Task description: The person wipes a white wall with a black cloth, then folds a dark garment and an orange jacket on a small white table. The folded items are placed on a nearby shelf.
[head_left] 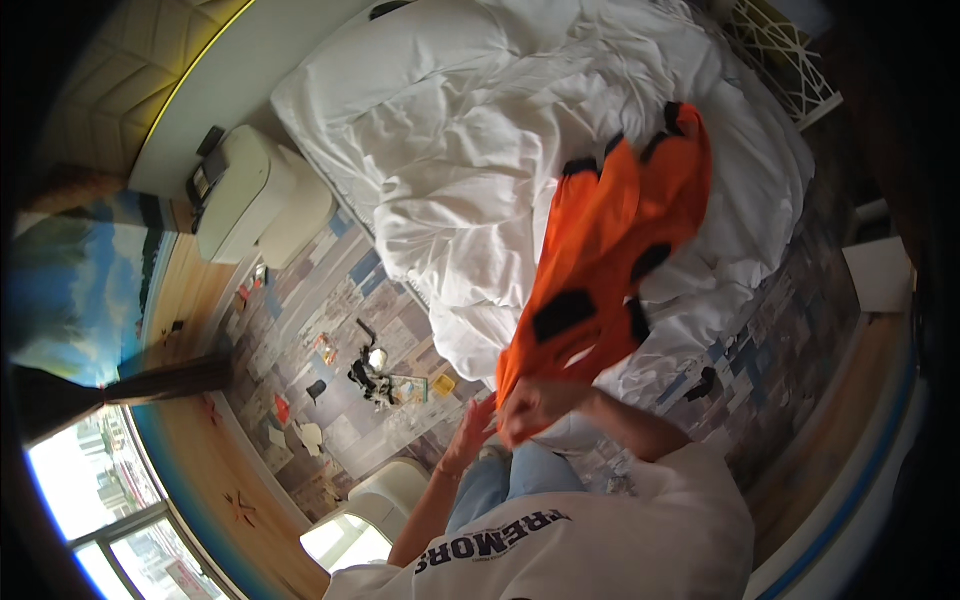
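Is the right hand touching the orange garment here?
Touching: the head view shows the right hand closed on the near end of the orange garment, with cloth showing around it.

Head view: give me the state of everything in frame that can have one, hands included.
Orange garment: unfolded, stretched out over the bed side.
Right hand: closed on its near end.
Left hand: beside that end; grip unclear.
White bedding: rumpled, unmade.
Dark curtain: gathered in.
Small floor items: scattered.

Bedroom, with bed [450,220] and nightstand [250,190]
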`<state>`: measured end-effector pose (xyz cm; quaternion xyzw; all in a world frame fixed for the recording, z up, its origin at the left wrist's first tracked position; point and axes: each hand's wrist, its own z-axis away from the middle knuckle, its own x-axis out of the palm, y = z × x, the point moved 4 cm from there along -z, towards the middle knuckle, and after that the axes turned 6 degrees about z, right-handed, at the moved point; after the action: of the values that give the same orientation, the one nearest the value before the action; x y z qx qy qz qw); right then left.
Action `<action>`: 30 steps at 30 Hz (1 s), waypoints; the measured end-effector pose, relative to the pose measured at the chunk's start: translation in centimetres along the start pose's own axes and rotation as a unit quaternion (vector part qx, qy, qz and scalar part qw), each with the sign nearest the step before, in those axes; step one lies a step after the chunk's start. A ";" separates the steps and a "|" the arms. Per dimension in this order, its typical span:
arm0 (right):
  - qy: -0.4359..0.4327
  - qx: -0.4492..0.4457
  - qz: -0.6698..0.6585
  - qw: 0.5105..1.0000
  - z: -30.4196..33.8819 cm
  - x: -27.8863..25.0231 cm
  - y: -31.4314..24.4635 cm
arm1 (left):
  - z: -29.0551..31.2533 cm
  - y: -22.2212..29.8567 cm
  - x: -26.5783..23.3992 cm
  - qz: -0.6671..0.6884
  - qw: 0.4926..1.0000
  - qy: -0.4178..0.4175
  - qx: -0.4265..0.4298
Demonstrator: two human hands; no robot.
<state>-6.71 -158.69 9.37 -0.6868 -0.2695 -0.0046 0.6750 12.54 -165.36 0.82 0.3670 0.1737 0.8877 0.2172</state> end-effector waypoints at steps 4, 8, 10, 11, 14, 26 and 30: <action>-0.115 0.054 -0.004 0.992 -4.6 11.1 0.6 | 3.0 3.0 5.6 0.145 0.979 -0.137 -0.032; -0.129 0.065 -0.075 0.987 -7.4 15.3 -2.1 | 7.7 2.4 2.6 0.203 0.966 -0.154 -0.055; -0.174 0.089 -0.092 0.976 -9.0 17.6 -2.5 | 10.1 2.4 0.8 0.225 0.961 -0.155 -0.047; -0.189 0.106 -0.090 0.972 -10.0 19.3 -2.9 | 11.4 2.2 -0.4 0.241 0.958 -0.151 -0.038; -0.208 0.106 -0.121 0.965 -13.6 25.1 -3.9 | 15.7 1.9 -3.6 0.314 0.942 -0.117 0.022; -0.156 0.078 -0.309 0.935 -24.2 35.8 -3.6 | 34.4 -2.6 -13.7 0.044 0.858 0.152 0.488; -0.190 0.020 -0.333 0.923 -25.9 37.6 -4.4 | 37.3 -3.7 -16.8 -0.189 0.717 0.356 0.569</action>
<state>33.04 -169.33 29.61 -0.5321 -0.6059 -0.0927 0.5841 51.31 -165.30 14.48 0.0377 0.7764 0.6270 0.0524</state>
